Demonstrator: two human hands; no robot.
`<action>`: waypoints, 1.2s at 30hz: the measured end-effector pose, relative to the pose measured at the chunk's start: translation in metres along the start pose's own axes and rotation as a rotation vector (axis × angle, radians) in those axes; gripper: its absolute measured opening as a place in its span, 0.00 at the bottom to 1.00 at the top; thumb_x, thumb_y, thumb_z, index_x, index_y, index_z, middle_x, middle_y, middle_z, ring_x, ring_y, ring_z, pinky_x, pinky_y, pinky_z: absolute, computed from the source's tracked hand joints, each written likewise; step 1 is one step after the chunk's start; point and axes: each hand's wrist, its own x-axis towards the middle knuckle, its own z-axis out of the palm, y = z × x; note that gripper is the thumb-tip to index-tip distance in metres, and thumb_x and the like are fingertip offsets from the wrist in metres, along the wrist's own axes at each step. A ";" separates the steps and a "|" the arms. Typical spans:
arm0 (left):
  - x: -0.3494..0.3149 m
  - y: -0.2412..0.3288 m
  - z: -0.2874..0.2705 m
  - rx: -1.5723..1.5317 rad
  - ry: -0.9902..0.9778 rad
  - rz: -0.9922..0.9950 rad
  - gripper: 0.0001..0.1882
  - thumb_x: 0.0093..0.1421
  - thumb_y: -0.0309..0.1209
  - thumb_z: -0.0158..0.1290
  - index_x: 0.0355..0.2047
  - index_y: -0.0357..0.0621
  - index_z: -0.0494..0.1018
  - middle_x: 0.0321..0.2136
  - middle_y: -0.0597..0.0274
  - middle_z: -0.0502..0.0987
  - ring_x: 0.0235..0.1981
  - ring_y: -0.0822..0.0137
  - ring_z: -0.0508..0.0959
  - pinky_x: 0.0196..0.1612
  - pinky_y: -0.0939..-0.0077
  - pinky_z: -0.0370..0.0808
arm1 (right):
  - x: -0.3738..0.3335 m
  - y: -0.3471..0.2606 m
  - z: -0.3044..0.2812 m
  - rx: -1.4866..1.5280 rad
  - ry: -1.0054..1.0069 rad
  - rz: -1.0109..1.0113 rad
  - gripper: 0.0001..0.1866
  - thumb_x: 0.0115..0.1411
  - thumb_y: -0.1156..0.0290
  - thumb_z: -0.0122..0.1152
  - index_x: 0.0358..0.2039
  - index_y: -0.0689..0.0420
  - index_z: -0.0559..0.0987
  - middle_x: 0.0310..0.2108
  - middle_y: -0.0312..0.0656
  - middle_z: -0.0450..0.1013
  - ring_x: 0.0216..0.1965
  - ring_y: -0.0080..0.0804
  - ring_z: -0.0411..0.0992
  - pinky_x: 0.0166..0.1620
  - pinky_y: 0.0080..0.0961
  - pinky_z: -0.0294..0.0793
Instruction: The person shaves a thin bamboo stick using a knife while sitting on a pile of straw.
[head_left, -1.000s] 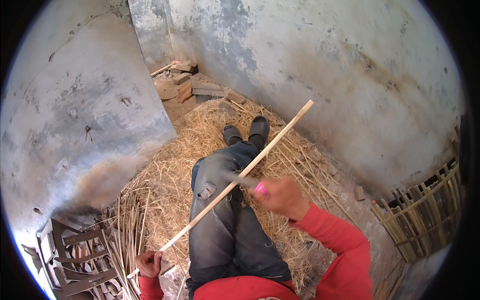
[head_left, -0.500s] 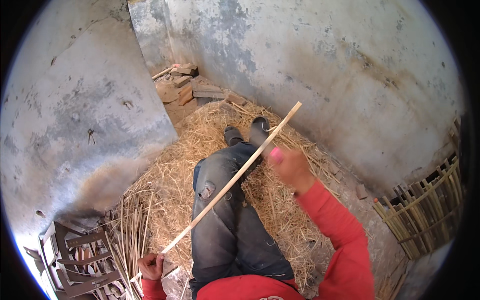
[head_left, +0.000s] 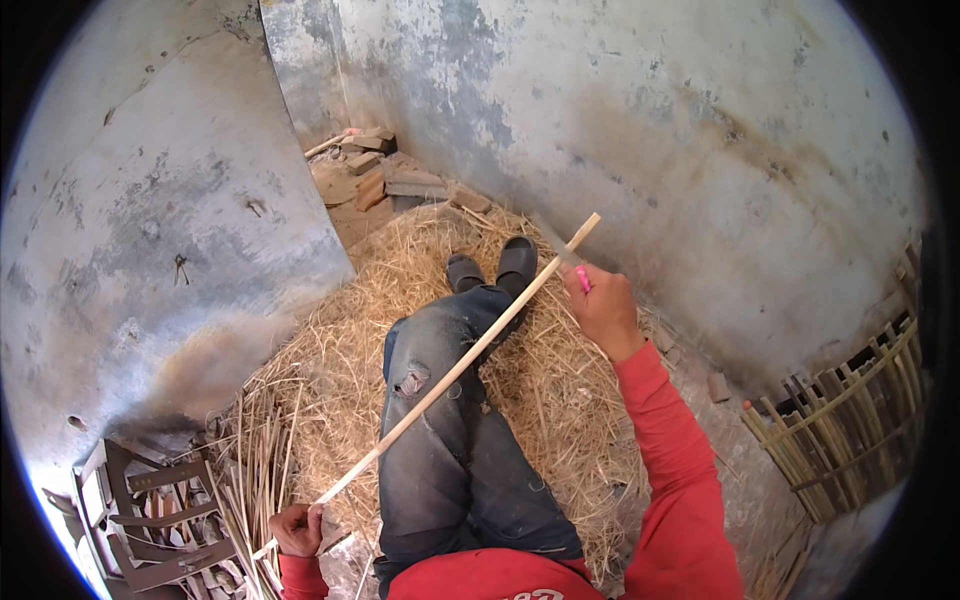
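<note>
A long, pale strip of what looks like split bamboo (head_left: 440, 385) runs slantwise across my legs, from low on the left up to the far right. Close to its lower end, my left hand (head_left: 297, 530) is closed round it. My right hand (head_left: 607, 308) grips a knife (head_left: 556, 241) by its pink handle, near the strip's far end. The thin grey blade crosses the strip there and looks in contact with it. My legs in dark, worn trousers (head_left: 440, 460) lie stretched out beneath the strip.
Straw-like shavings (head_left: 350, 380) cover the ground around my legs. Thin strips (head_left: 268, 430) lie at the left beside a dark frame (head_left: 165, 520). A slatted bamboo basket-like piece (head_left: 845, 420) stands at the right. Bricks (head_left: 370, 160) are stacked at the back, between worn walls (head_left: 640, 120).
My right hand was blurred by motion; now it is sharp, slightly to the right and lower, with the blade showing across the strip. My left hand and the strip have shifted only slightly.
</note>
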 end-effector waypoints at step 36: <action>-0.007 -0.023 0.000 0.091 0.083 0.066 0.28 0.62 0.51 0.66 0.18 0.38 0.75 0.10 0.58 0.68 0.11 0.64 0.70 0.17 0.69 0.61 | 0.017 -0.026 -0.033 0.236 0.254 -0.219 0.10 0.58 0.69 0.73 0.37 0.59 0.86 0.15 0.41 0.67 0.15 0.31 0.63 0.23 0.30 0.64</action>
